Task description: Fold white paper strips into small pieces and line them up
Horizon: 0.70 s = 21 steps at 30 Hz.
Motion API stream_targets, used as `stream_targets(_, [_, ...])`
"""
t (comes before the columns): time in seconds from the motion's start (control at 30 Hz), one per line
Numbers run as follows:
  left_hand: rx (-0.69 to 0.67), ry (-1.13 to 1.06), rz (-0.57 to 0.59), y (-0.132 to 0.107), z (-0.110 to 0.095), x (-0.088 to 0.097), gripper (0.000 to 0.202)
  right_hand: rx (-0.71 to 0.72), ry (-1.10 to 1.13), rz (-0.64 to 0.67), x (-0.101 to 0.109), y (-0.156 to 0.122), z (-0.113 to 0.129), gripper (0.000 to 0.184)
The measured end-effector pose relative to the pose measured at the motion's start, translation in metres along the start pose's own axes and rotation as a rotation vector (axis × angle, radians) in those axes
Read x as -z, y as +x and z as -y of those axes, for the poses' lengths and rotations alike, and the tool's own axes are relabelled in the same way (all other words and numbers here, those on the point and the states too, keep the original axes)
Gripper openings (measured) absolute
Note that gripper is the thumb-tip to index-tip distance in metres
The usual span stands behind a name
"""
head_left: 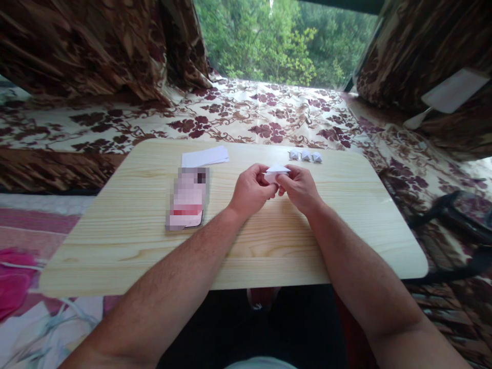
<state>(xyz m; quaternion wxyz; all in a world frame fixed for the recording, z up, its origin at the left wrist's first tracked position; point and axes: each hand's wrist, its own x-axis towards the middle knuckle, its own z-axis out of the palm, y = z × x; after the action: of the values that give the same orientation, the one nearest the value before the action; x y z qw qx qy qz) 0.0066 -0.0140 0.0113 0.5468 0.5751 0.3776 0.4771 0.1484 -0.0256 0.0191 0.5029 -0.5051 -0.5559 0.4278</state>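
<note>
Between my two hands is a small piece of folded white paper (277, 169), its top edges coming to a low peak. My left hand (251, 190) pinches it from the left, and my right hand (301, 188) grips it from the right with the thumb across its front. The lower part of the paper is partly hidden by my fingers. Just beyond my right hand, three small folded paper pieces (306, 156) sit in a row. A stack of white paper strips (205, 156) lies farther left.
A phone (188, 197), blurred by pixels, lies on the wooden table (269, 251) left of my hands. Behind the table is a ledge with flowered cloth (265, 115) under a window. At the right are a white lamp (455, 91) and a dark chair-like frame (461, 215).
</note>
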Motion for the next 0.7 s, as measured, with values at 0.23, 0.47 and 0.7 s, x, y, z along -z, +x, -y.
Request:
stream_targets(0.23, [0.004, -0.022, -0.017, 0.0003, -0.0007, 0.0, 0.032, -0.03, 0.079, -0.047, -0.0017, -0.0012, -0.0007, 0.006])
stream_targets(0.47, [0.013, -0.077, -0.059, 0.0031, 0.0009, 0.0053, 0.03, -0.046, 0.081, -0.044, 0.0029, -0.0011, -0.0028, 0.013])
stream_targets(0.7, [0.071, -0.056, -0.044, 0.0024, 0.002, 0.0059, 0.018, -0.021, 0.017, -0.037, 0.0023, -0.0003, -0.0046, 0.014])
